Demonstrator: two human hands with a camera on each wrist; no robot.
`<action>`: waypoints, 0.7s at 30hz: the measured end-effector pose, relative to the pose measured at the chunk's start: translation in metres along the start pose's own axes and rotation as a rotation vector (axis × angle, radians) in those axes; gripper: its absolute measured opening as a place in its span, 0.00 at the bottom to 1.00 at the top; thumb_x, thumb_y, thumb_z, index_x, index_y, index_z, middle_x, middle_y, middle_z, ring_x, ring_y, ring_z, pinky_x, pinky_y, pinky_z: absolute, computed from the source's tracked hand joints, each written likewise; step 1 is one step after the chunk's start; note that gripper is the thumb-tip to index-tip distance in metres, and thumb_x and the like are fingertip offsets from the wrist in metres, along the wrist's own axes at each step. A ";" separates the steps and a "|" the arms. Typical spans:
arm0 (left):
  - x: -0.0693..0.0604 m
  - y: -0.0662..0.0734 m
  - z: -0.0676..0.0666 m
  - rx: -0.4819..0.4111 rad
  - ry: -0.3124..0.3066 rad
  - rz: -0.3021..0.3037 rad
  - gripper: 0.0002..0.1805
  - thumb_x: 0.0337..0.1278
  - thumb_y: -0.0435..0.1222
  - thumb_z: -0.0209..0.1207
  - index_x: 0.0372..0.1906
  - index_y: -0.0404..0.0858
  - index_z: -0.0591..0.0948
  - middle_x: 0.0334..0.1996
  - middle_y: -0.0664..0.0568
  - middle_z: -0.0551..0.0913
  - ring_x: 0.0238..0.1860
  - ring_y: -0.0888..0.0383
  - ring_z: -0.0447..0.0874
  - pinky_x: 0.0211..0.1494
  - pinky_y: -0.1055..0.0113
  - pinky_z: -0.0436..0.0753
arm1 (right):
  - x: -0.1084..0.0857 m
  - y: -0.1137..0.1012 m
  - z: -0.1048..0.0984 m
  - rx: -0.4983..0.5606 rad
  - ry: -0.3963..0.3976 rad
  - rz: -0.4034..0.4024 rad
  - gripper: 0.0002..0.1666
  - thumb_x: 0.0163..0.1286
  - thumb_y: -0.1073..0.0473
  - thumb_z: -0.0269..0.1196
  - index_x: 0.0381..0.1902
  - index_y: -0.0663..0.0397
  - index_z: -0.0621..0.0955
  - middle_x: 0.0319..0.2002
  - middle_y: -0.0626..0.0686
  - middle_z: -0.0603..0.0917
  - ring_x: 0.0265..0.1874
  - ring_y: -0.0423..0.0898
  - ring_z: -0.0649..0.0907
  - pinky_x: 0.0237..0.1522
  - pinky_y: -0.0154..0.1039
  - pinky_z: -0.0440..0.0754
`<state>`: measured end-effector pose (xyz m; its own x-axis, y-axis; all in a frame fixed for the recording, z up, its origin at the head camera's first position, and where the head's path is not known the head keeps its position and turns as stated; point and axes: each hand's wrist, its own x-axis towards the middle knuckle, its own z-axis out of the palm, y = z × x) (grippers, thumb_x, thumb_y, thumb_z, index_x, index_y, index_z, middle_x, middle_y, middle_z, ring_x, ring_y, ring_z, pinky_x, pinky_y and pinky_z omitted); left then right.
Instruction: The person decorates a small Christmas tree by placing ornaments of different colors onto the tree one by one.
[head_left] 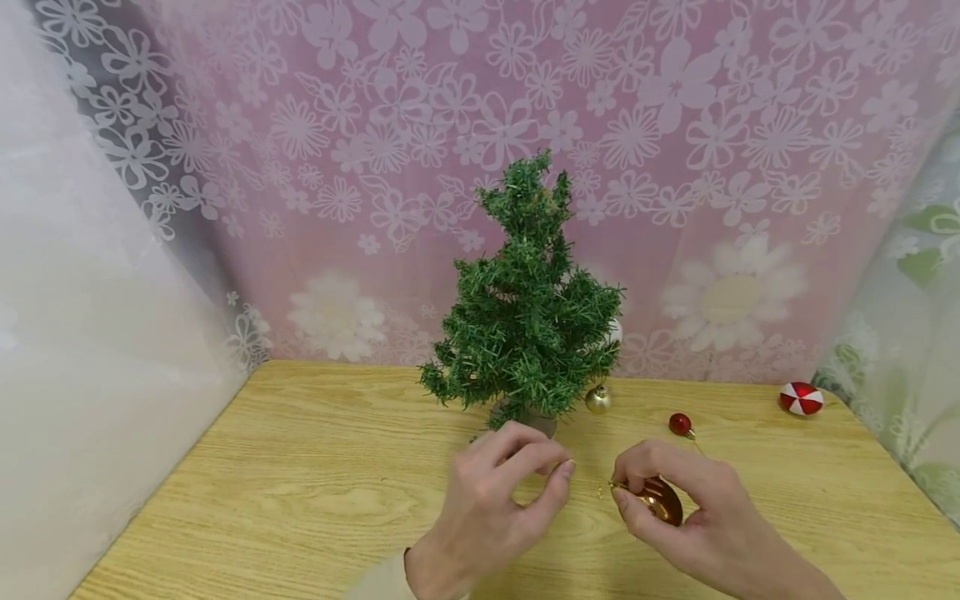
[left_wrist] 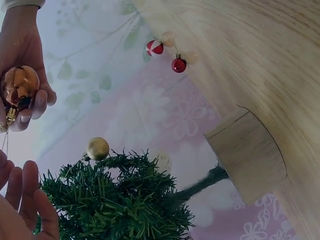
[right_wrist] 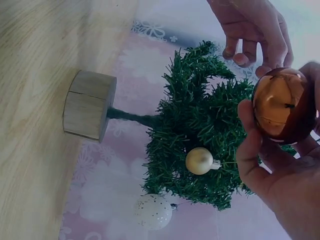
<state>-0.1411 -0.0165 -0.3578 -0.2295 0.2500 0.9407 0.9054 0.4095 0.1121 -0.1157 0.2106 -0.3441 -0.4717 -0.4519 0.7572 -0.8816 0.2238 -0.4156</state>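
Note:
A shiny copper-coloured Christmas bauble (head_left: pixel 663 502) is held in my right hand (head_left: pixel 720 521), fingertips and thumb at its gold cap. The right wrist view shows the smooth round side of the bauble (right_wrist: pixel 280 107) resting against the fingers. A thin thread runs from the cap towards my left hand (head_left: pixel 498 492), whose thumb and index finger pinch its end. Both hands are in front of a small green artificial Christmas tree (head_left: pixel 528 317). On its right side hang a gold bauble (right_wrist: pixel 199 161) and a white speckled bauble (right_wrist: pixel 152 212).
A small red bauble (head_left: pixel 680 424) lies on the wooden table (head_left: pixel 300 483), right of the tree. Farther right, near the back edge, is a red-and-white striped ornament (head_left: pixel 802 398). The tree stands on a round wooden base (left_wrist: pixel 247 155). Flowered curtains (head_left: pixel 450 108) enclose the back and sides.

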 end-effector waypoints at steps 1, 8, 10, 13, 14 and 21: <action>0.000 0.001 0.000 0.007 -0.001 0.004 0.04 0.67 0.36 0.62 0.37 0.45 0.86 0.33 0.58 0.84 0.26 0.68 0.80 0.36 0.83 0.76 | 0.000 0.000 0.000 -0.002 0.005 -0.004 0.23 0.54 0.82 0.68 0.39 0.50 0.80 0.34 0.42 0.79 0.25 0.29 0.71 0.24 0.22 0.70; 0.003 0.004 0.000 0.010 0.011 0.023 0.04 0.65 0.35 0.63 0.37 0.46 0.87 0.34 0.58 0.84 0.27 0.68 0.79 0.37 0.82 0.76 | 0.002 -0.002 0.002 -0.067 0.016 -0.010 0.11 0.67 0.69 0.68 0.41 0.49 0.81 0.33 0.42 0.81 0.21 0.27 0.68 0.24 0.19 0.68; 0.005 0.005 0.000 0.007 0.017 0.030 0.04 0.64 0.35 0.63 0.37 0.45 0.87 0.34 0.58 0.84 0.28 0.68 0.80 0.38 0.82 0.76 | 0.003 -0.004 0.002 -0.102 0.014 0.009 0.12 0.67 0.69 0.69 0.44 0.48 0.82 0.32 0.40 0.82 0.21 0.26 0.68 0.24 0.18 0.68; 0.007 0.006 -0.001 0.003 0.025 0.037 0.04 0.64 0.34 0.63 0.37 0.45 0.87 0.35 0.57 0.84 0.30 0.68 0.80 0.39 0.82 0.77 | 0.005 -0.006 0.001 -0.132 0.011 0.029 0.18 0.64 0.72 0.70 0.47 0.46 0.84 0.32 0.40 0.82 0.21 0.26 0.68 0.24 0.18 0.68; 0.008 0.006 -0.001 0.008 0.027 0.041 0.04 0.64 0.34 0.63 0.37 0.44 0.87 0.35 0.57 0.84 0.30 0.67 0.80 0.40 0.82 0.77 | 0.005 -0.007 0.001 -0.137 0.012 0.032 0.20 0.62 0.73 0.70 0.47 0.46 0.84 0.31 0.39 0.82 0.21 0.26 0.68 0.24 0.17 0.68; 0.017 0.003 -0.003 0.195 0.085 0.153 0.07 0.64 0.36 0.60 0.33 0.46 0.87 0.36 0.56 0.84 0.37 0.61 0.82 0.44 0.68 0.76 | 0.011 -0.012 0.001 -0.179 0.036 0.051 0.11 0.71 0.68 0.65 0.45 0.46 0.82 0.32 0.40 0.80 0.25 0.27 0.73 0.29 0.19 0.72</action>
<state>-0.1408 -0.0135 -0.3404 -0.0567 0.2512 0.9663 0.8393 0.5362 -0.0901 -0.1109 0.2021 -0.3312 -0.5136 -0.4053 0.7563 -0.8440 0.3975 -0.3601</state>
